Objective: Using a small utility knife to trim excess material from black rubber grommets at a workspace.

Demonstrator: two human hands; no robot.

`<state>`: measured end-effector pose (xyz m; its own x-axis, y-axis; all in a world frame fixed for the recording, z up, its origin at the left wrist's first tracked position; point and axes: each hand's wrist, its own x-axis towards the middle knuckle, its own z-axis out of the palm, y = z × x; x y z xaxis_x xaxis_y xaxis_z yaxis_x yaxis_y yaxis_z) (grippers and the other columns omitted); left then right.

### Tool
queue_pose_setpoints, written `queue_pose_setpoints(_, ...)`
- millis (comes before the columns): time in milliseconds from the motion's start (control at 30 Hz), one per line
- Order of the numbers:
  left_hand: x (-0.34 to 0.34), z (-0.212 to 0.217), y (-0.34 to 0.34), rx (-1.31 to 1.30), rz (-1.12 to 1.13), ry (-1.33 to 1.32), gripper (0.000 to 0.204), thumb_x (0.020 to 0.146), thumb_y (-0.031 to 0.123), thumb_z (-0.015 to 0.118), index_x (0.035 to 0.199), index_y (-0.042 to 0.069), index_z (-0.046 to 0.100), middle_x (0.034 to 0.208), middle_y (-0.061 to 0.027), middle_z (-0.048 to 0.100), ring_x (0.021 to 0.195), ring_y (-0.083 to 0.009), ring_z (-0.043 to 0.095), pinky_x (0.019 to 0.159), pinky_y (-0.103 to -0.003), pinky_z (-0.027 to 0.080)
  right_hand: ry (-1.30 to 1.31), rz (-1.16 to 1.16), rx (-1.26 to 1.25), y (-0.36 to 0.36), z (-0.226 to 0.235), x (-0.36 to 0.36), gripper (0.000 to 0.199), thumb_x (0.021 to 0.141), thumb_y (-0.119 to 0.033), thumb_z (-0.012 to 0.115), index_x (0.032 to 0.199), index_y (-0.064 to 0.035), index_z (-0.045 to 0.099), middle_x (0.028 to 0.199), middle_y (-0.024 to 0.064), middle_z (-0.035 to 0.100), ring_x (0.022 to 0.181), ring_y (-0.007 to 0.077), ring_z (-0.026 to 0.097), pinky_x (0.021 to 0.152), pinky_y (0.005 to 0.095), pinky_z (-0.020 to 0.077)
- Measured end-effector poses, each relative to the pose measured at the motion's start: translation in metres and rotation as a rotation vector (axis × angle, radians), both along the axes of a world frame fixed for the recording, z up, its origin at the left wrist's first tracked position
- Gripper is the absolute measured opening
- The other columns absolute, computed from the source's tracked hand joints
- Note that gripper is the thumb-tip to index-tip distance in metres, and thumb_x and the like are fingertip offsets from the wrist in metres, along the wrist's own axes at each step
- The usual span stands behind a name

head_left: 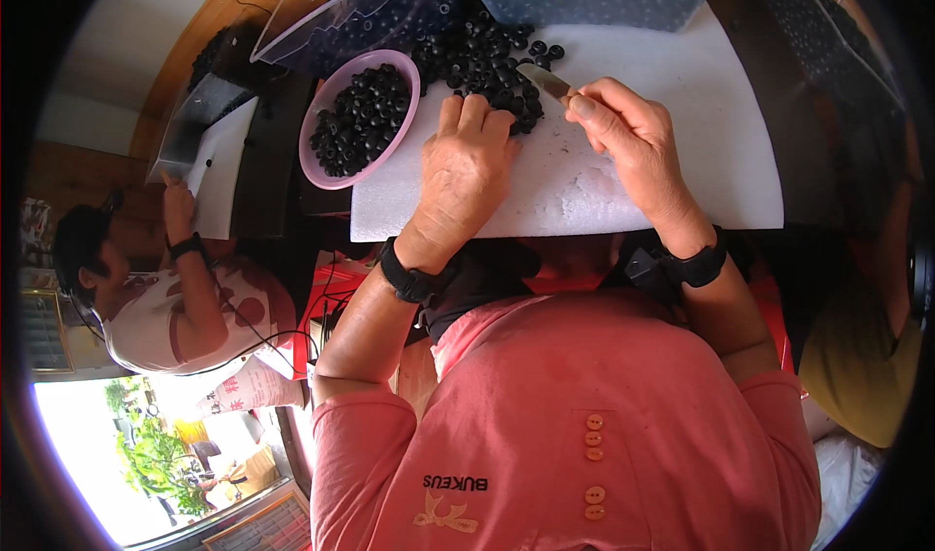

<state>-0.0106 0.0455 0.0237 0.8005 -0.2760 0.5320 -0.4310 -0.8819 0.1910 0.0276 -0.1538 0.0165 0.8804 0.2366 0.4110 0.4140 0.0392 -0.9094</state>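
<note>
My right hand point(631, 140) is closed around the handle of a small knife point(545, 81). Its short, wide metal blade points left, over the right side of a pile of small, round black pieces point(477, 53); some show a hole, like beads. Along the pile's near edge, my left hand point(466, 162) has its fingers bent down and close together; whatever they hold is hidden beneath them. The pile lies on a white foam board point(672, 93). Left of my left hand, a pink bowl point(414, 98) contains many of the same black pieces.
Behind the pile stand a clear plastic bin point(321, 27) with black pieces and a bluish translucent bin point(594, 1). At left, a person point(185, 298) reaches toward another white board point(226, 166). Another person's mustard-coloured clothing point(862, 381) shows at right, near another clear bin point(828, 35).
</note>
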Motion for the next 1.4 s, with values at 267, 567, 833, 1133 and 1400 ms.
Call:
queue_pose_setpoints(267, -0.006, -0.007, 0.004, -0.499, -0.121, 0.131, 0.022, 0.083, -0.002, 0.072, 0.105, 0.001, 0.07, 0.098, -0.0073, 0.062, 0.086, -0.0188, 0.061, 0.069, -0.032, 0.05, -0.037, -0.013, -0.089, 0.001, -0.002, -0.002, 0.025, 0.1, -0.024, 0.065, 0.088, -0.0008, 0.066, 0.06, -0.0005, 0.048, 0.056, 0.0079, 0.041, 0.051, 0.0285, 0.0341)
queue_pose_setpoints(567, -0.021, -0.005, -0.009, -1.464, -0.207, 0.707, 0.016, 0.1, 0.004, 0.059, 0.113, -0.004, 0.064, 0.095, -0.011, 0.069, 0.071, -0.0134, 0.061, 0.056, -0.025, 0.047, -0.145, -0.03, -0.324, 0.005, -0.001, -0.002, 0.025, 0.099, -0.027, 0.064, 0.087, -0.0043, 0.064, 0.058, 0.0101, 0.052, 0.051, 0.0243, 0.05, 0.051, 0.0376, 0.04)
queue_pose_setpoints(833, -0.019, -0.006, -0.016, -1.52, -0.243, 0.71, 0.014, 0.1, 0.006, 0.059, 0.111, -0.004, 0.061, 0.096, -0.0137, 0.068, 0.071, -0.0154, 0.062, 0.056, -0.027, 0.046, -0.19, -0.034, -0.332, 0.006, -0.002, -0.002, 0.024, 0.099, -0.027, 0.064, 0.087, -0.0055, 0.063, 0.058, 0.0109, 0.054, 0.052, 0.0262, 0.053, 0.052, 0.0387, 0.0411)
queue_pose_setpoints(1133, -0.019, -0.008, -0.018, -1.519, -0.175, 0.713, 0.013, 0.101, 0.006, 0.059, 0.107, -0.005, 0.063, 0.079, -0.0075, 0.065, 0.062, -0.0116, 0.057, 0.056, -0.025, 0.044, -0.217, -0.032, -0.364, 0.007, -0.001, -0.003, 0.024, 0.098, -0.026, 0.064, 0.087, -0.0052, 0.063, 0.058, 0.0109, 0.053, 0.051, 0.0267, 0.052, 0.051, 0.0386, 0.0409)
queue_pose_setpoints(1400, -0.017, -0.006, -0.017, -1.601, -0.187, 0.732, 0.014, 0.101, 0.006, 0.057, 0.106, -0.005, 0.064, 0.081, -0.0083, 0.065, 0.061, -0.0126, 0.057, 0.051, -0.026, 0.044, -0.218, 0.005, -0.363, 0.005, 0.0, -0.004, 0.023, 0.098, -0.024, 0.066, 0.086, -0.0046, 0.063, 0.057, 0.0094, 0.051, 0.05, 0.0221, 0.049, 0.05, 0.0364, 0.0393)
